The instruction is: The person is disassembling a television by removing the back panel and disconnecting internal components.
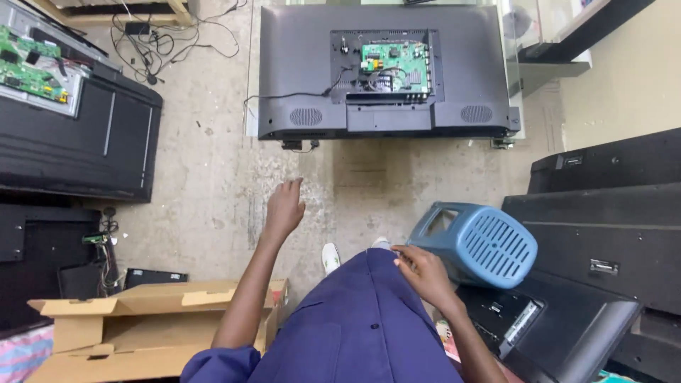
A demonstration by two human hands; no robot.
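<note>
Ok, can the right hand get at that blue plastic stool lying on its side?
Probably yes. The right hand sits right beside the blue stool, fingers at its near edge, with nothing between them.

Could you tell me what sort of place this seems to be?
Probably a television repair workshop: a flat television lies face down with its green circuit board exposed, more black sets are stacked at the right, and another opened set sits at the left.
</note>
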